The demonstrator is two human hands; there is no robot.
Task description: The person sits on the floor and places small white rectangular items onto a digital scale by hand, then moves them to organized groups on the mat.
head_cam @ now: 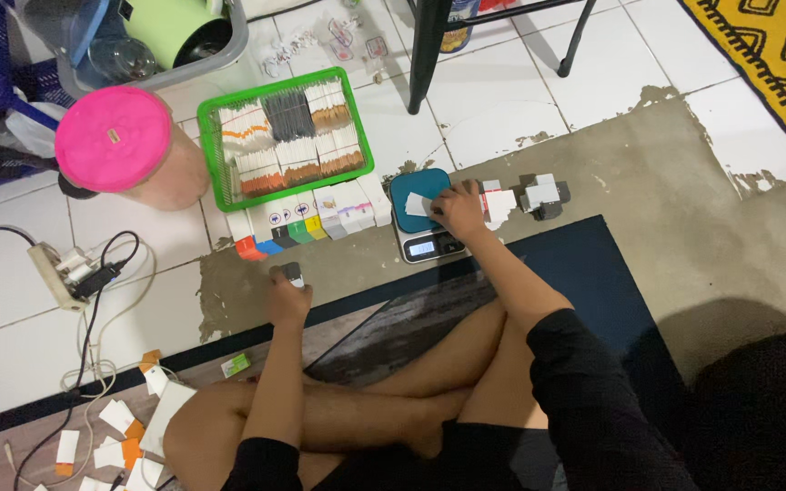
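The right hand (457, 209) rests on a white card (417, 204) lying on the scale (422, 218) — fingers curled over its right edge. The left hand (288, 295) is nearer the body and pinches a small dark-and-white piece (293, 273) on the floor (666, 182), left of the scale.

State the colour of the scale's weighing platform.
Teal blue, on the small digital scale under the right hand; head view.
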